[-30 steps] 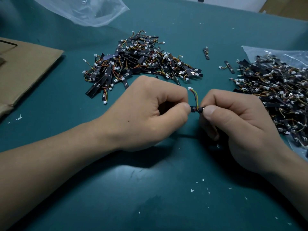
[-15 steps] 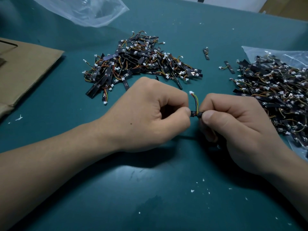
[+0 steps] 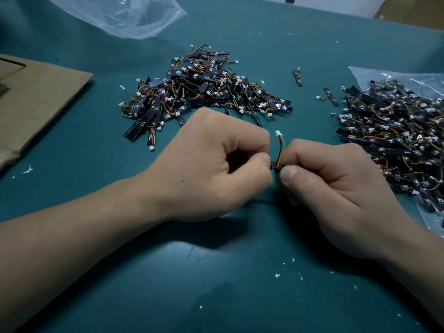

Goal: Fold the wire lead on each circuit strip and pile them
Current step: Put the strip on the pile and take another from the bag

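A small black circuit strip (image 3: pixel 275 167) is pinched between my left hand (image 3: pixel 211 164) and my right hand (image 3: pixel 336 188) above the green table; most of it is hidden by the fingers. Its coloured wire lead (image 3: pixel 281 150) stands up between the two hands and ends in a white plug. A pile of black strips with leads (image 3: pixel 204 92) lies beyond my left hand. A second heap of strips (image 3: pixel 394 131) lies on a clear plastic bag at the right.
Two loose strips (image 3: pixel 298 78) (image 3: pixel 330 96) lie between the piles. A cardboard sheet (image 3: pixel 36 102) covers the left edge and a crumpled clear bag (image 3: pixel 125 13) sits at the back. White crumbs dot the green table (image 3: pixel 216 284).
Both hands have closed in slightly around the strip, and the wire lead with its white plug has shifted a little lower and to the right.
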`<state>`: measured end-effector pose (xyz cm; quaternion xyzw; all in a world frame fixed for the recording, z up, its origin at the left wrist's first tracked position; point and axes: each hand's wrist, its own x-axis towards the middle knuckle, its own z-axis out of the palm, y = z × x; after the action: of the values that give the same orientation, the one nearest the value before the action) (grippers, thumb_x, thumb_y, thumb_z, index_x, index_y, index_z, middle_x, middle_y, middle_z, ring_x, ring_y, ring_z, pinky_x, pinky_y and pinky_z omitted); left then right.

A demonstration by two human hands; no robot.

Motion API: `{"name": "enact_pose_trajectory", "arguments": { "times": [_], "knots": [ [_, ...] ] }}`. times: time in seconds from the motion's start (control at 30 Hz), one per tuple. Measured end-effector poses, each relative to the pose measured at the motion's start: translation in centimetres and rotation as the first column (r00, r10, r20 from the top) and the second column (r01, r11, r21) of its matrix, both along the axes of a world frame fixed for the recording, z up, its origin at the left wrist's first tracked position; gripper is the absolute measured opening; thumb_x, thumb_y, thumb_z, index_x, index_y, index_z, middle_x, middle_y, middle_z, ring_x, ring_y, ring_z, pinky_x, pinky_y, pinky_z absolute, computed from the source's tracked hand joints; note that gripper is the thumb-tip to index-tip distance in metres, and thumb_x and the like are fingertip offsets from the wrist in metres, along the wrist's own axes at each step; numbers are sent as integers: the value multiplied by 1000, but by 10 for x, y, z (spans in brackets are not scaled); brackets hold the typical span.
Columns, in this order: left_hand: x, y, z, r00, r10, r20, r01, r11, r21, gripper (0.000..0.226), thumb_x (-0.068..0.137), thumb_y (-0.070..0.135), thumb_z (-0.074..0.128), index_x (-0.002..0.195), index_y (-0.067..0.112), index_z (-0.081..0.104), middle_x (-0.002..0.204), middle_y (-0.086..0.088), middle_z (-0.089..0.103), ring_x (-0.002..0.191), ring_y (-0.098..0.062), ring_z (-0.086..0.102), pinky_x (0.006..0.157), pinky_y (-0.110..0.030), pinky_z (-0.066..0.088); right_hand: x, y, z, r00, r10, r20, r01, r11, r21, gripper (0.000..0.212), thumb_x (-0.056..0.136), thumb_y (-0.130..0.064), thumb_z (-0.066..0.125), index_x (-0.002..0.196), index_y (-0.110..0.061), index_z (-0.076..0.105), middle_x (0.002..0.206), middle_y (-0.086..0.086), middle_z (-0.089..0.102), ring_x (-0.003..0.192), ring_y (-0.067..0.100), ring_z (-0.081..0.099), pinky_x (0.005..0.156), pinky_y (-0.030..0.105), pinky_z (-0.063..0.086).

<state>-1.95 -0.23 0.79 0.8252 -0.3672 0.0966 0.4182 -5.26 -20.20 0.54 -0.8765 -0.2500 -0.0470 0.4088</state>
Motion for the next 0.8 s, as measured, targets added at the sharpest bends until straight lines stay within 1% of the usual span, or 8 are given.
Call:
{"name": "enact_pose_trajectory", "arguments": {
  "times": [0.1,0.27,0.37,0.47,0.53,0.67,0.73,0.8],
  "knots": [
    [1,-1,-1,998,30,-48,-29,1000,10,27,82,12,56,57,5,51,51,-2,33,49,-11,33,48,-25,29,1,-1,-1,1000,-23,1,23,1000,-15,24,94,-18,53,70,-22,54,55,5,50,52,19,46,52,33,38],
    [1,-2,-2,1000,4,-14,-3,999,37,28,84,14,57,57,8,52,51,0,33,50,-15,35,51,-35,35,1,-3,-1,1000,-12,-24,13,1000,16,27,92,-12,53,67,-22,52,53,5,50,51,18,45,51,32,37],
    [0,-1,-1,1000,4,13,-4,1000,6,28,84,15,57,57,7,55,50,1,37,51,-17,39,51,-31,34,2,-3,-1,999,-10,-34,12,999,37,26,92,-18,53,66,-19,53,54,6,50,52,20,46,52,36,38],
    [-1,1,1,1000,-12,17,13,999,-32,29,83,15,55,57,4,55,50,-4,39,51,-19,40,50,-30,33,1,-1,0,1000,10,-20,-10,1000,23,26,92,-28,49,67,-23,50,55,5,49,52,18,45,52,29,38],
    [0,1,1,999,-31,-31,29,998,-52,27,83,11,56,57,6,53,51,-3,38,50,-15,39,50,-30,33,1,0,-1,1000,18,-23,-18,999,29,26,93,-30,47,67,-24,50,55,5,49,52,18,45,52,29,38],
    [-1,-2,-1,999,24,-46,-25,1000,-11,27,81,11,60,56,8,54,49,0,37,48,-12,35,48,-23,30,0,-3,-1,1000,9,-17,-8,1000,26,27,92,-30,47,67,-20,51,54,3,48,50,16,43,50,30,36],
    [-1,-2,-1,998,23,-52,-25,999,-37,29,82,10,60,55,16,50,49,2,36,48,-11,34,49,-21,29,-1,-4,-1,1000,17,-19,-16,998,54,27,92,-29,48,66,-20,50,54,3,46,50,15,42,50,29,34],
    [-1,-2,0,998,-2,-58,0,999,-42,30,83,10,60,57,19,50,49,3,36,49,-10,35,49,-22,29,-2,-4,0,999,49,-18,-48,996,69,28,93,-29,47,66,-22,44,53,-5,41,50,10,37,51,23,31]
  ]
}}
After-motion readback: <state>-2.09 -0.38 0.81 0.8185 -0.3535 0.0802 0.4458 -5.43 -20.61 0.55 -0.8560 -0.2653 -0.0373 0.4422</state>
